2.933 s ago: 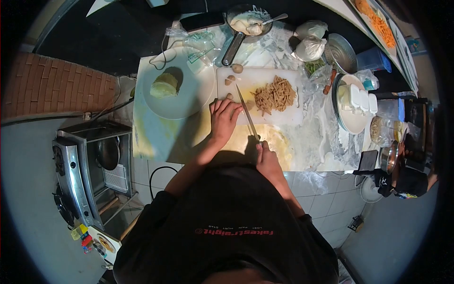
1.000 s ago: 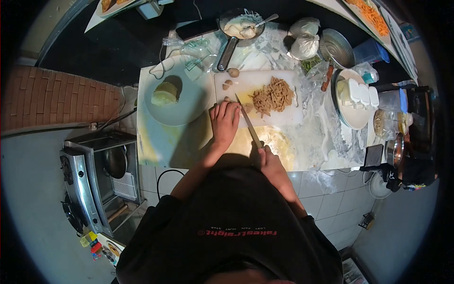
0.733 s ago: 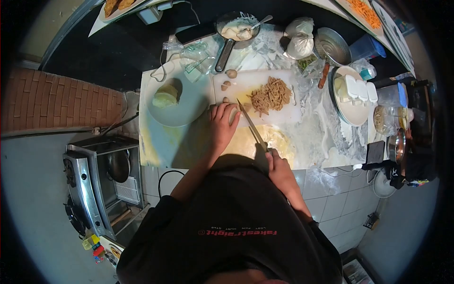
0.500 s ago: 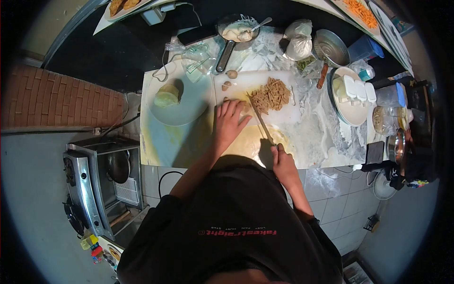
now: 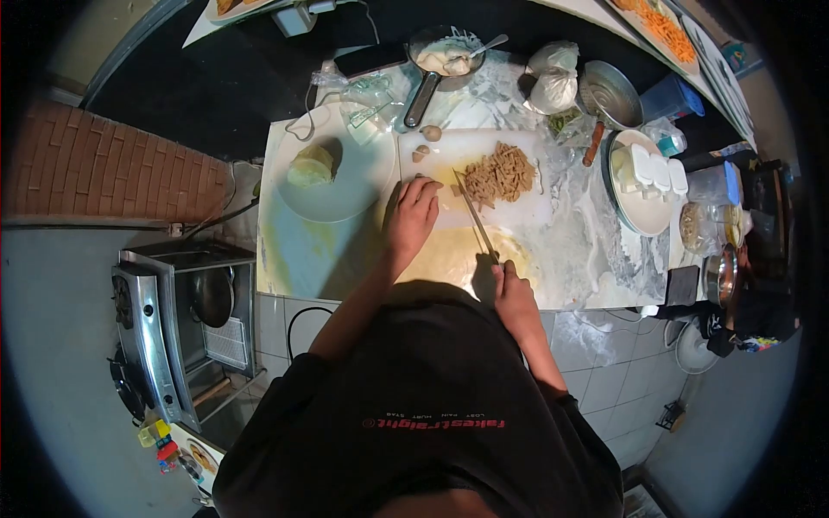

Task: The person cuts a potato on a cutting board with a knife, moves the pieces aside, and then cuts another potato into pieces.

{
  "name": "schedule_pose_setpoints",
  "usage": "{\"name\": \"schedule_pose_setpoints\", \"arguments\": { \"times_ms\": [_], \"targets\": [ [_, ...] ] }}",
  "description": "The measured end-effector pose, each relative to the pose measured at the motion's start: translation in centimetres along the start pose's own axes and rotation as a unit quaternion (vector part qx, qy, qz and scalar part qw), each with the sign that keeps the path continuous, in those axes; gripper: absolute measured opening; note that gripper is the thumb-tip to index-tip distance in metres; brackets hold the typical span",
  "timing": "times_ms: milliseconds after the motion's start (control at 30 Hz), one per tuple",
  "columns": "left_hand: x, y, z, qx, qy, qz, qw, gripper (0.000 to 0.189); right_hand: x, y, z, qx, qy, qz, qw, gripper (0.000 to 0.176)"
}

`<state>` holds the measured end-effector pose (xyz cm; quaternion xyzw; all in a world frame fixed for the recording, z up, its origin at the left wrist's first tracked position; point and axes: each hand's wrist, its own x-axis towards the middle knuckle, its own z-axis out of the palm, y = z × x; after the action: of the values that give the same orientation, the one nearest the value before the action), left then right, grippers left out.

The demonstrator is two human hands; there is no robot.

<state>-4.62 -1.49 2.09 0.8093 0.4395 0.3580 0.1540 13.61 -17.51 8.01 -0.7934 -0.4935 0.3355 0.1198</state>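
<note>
The long steel knife (image 5: 476,217) is clasped by the right hand (image 5: 511,289), its tip beside the brown cut strips (image 5: 499,173) on the white cutting board (image 5: 522,205). The left hand (image 5: 413,216) is laid flat there, fingers extended.

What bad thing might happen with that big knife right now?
The left hand lies on the cutting board close beside the knife that the right hand holds, so the blade might nick a finger. The board also seems to sit on wrinkly plastic sheet, so it might slide during a cut and send the blade off line.
</note>
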Motion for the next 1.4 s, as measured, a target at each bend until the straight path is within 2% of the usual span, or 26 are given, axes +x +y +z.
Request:
{"name": "schedule_pose_setpoints", "arguments": {
  "times_ms": [67,200,267,333,400,467,567,800,867,1000,1067,1100,1167,1267,1400],
  "targets": [
    [0.1,0.0,0.1,-0.054,0.032,-0.008,0.998,0.021,0.2,0.0,0.1,-0.002,-0.003,-0.002,1.000,0.039],
    [0.1,-0.7,0.5,-0.058,0.025,-0.025,0.998,0.020,0.4,-0.2,0.1,-0.001,-0.021,0.005,1.000,0.041],
    [0.0,-1.1,0.7,-0.047,0.049,-0.019,0.997,0.018,0.2,-0.3,-0.3,0.010,-0.031,-0.006,0.999,0.042],
    [0.1,-1.3,0.3,-0.048,0.040,-0.028,0.998,0.018,-0.3,-0.4,-0.6,0.020,-0.048,-0.012,0.999,0.042],
    [-0.2,-1.0,-0.2,-0.048,0.029,-0.040,0.998,0.018,-0.3,-0.7,-0.7,0.024,-0.016,0.005,1.000,0.043],
    [-0.1,-0.5,-0.6,0.010,0.017,-0.029,0.999,0.022,-0.1,-0.2,-0.5,0.032,-0.018,0.010,0.999,0.043],
    [-0.3,-0.5,-0.6,0.038,-0.014,-0.028,0.999,0.024,0.3,0.2,-0.1,0.003,0.003,-0.023,1.000,0.037],
    [0.3,0.0,-0.7,0.025,-0.012,-0.036,0.999,0.019,-0.2,0.0,0.6,0.023,-0.043,-0.006,0.999,0.038],
    [0.2,-0.4,-0.4,0.004,0.018,-0.020,1.000,0.015,-0.5,-0.2,0.4,0.040,-0.056,-0.032,0.997,0.041],
    [0.4,-1.0,-0.4,-0.030,0.003,-0.017,0.999,0.012,-1.0,-1.1,-1.0,0.076,-0.100,0.012,0.992,0.047],
    [0.8,-0.6,-0.6,-0.129,0.022,-0.071,0.989,0.010,-1.0,-0.6,-1.2,0.103,-0.119,0.014,0.987,0.052],
    [1.2,-0.1,-0.9,-0.130,0.020,-0.067,0.989,0.010,-1.0,-0.3,-1.0,0.105,-0.116,0.015,0.988,0.052],
    [1.9,0.8,-1.3,-0.173,0.054,-0.163,0.970,0.010,-0.9,0.4,0.0,0.111,-0.073,-0.021,0.991,0.047],
    [2.3,0.6,-0.9,-0.186,0.050,-0.195,0.962,0.010,-0.5,0.5,0.5,0.125,-0.091,-0.019,0.988,0.048],
    [1.4,0.2,0.7,-0.208,0.052,-0.177,0.960,0.010,-0.7,0.1,-0.1,0.139,-0.138,0.010,0.981,0.055]
  ]
}}
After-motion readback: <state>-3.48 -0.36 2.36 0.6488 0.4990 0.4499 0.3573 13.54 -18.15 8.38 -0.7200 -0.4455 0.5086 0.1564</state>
